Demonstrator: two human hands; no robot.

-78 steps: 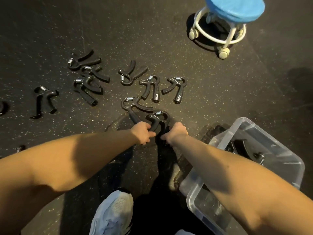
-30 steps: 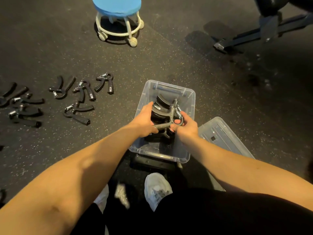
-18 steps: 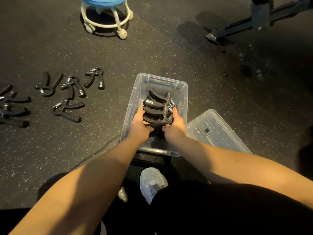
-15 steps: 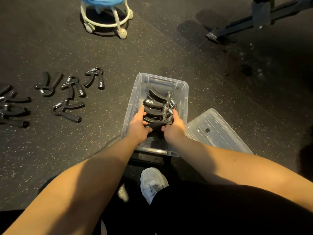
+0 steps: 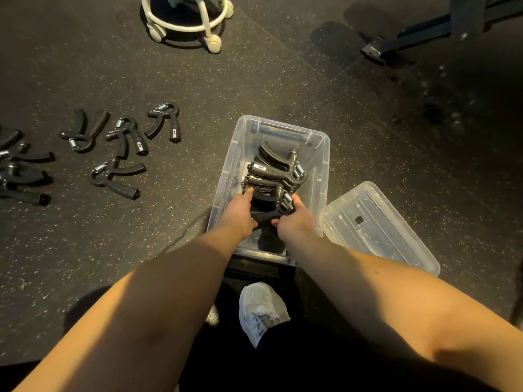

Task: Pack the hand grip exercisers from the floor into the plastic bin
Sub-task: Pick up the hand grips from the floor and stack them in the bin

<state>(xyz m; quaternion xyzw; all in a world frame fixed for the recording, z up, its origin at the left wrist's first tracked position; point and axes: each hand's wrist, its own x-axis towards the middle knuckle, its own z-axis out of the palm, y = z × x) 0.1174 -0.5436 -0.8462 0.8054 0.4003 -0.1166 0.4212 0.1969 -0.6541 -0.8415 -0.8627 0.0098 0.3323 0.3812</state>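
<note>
A clear plastic bin (image 5: pixel 321 154) stands on the dark floor in front of me, holding a stack of black hand grip exercisers (image 5: pixel 273 168). Both my hands are inside it at the near end. My left hand (image 5: pixel 239 212) and my right hand (image 5: pixel 294 219) hold the nearest exerciser (image 5: pixel 268 203) from either side, pressed against the stack. Several more exercisers lie loose on the floor to the left, the closest one (image 5: pixel 116 178) below a row of three (image 5: pixel 124 131), with others at the left edge (image 5: pixel 19 176).
The bin's clear lid (image 5: pixel 379 226) lies on the floor just right of the bin. A white wheeled stool base (image 5: pixel 186 21) stands at the top, a black metal frame foot (image 5: pixel 396 43) at top right. My white shoe (image 5: pixel 261 309) is below the bin.
I carried an exerciser from the floor pile over to the bin and lowered it onto the stack. Over the last half second my hands have hardly moved.
</note>
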